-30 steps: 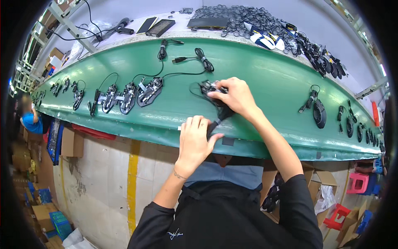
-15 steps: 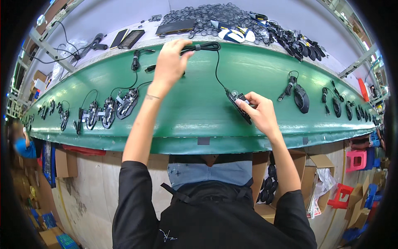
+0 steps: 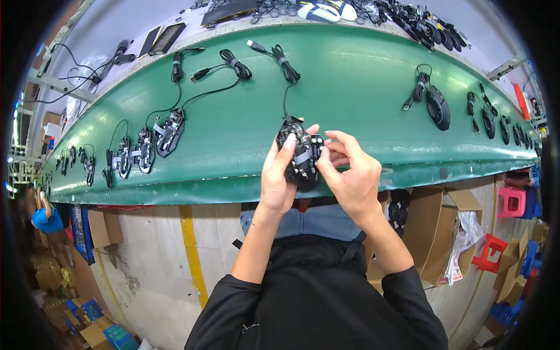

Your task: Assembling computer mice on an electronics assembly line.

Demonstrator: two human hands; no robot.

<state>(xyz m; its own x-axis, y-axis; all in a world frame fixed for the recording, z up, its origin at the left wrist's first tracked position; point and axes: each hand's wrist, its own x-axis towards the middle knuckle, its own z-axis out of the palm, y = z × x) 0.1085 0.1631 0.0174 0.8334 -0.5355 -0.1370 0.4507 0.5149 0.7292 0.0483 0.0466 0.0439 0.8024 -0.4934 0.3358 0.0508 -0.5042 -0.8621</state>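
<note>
"What do you have on your feed?"

"An opened mouse (image 3: 303, 158) at the centre of the frame, over the near side of the green table (image 3: 356, 99), its circuitry facing up. I have my left hand (image 3: 276, 181) curled around its left side, thumb laid across the top."

"And your right?"

"My right hand (image 3: 353, 178) is at the mouse's right edge, thumb and forefinger drawn nearly together, the other fingers bent in. I cannot tell whether those tips grip a part or only touch it."

"Where does the cable go?"

"Up from the front of the mouse to a tied cable bundle (image 3: 284, 64) at the upper centre."

"Anything to the sides?"

"Toward the left, more opened mice (image 3: 171, 132), with cables. On the right of the frame, a black mouse with its cover on (image 3: 438, 108), beside its bundled cord (image 3: 419, 90)."
</note>
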